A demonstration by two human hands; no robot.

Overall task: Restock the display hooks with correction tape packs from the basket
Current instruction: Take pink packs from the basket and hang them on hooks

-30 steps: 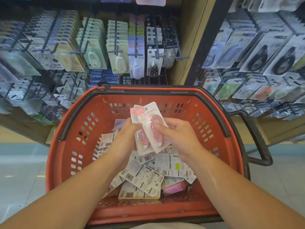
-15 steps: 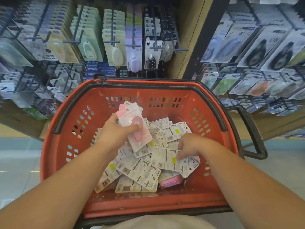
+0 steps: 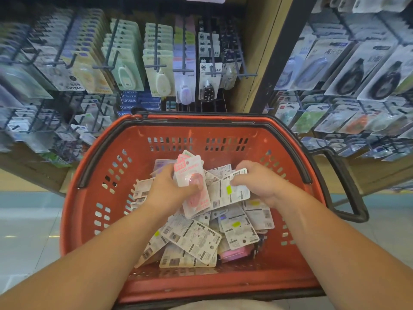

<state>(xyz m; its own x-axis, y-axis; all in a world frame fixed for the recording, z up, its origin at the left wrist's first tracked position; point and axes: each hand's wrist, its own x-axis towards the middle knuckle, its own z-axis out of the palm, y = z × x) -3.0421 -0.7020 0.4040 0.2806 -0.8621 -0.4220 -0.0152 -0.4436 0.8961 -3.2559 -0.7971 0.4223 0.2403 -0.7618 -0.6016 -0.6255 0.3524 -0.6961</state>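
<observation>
Over the red, slot-pierced plastic basket (image 3: 85,209), the left grip (image 3: 167,189) pinches glossy pink packs (image 3: 187,171), round-cornered cards with blister bulges. The right grip (image 3: 261,186) pinches a flat white pack (image 3: 237,194), printed back up, above the loose heap (image 3: 192,238).

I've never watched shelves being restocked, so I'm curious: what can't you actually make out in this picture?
Head view only:
- Loose packs in the basket: lying face down, their fronts are hidden.
- Pink packs in the left hand: the front one hides how many sit behind.
- Right hand fingertips: partly hidden by the white pack it grips.
- Hanging packs at the left edge: print blurred.
</observation>
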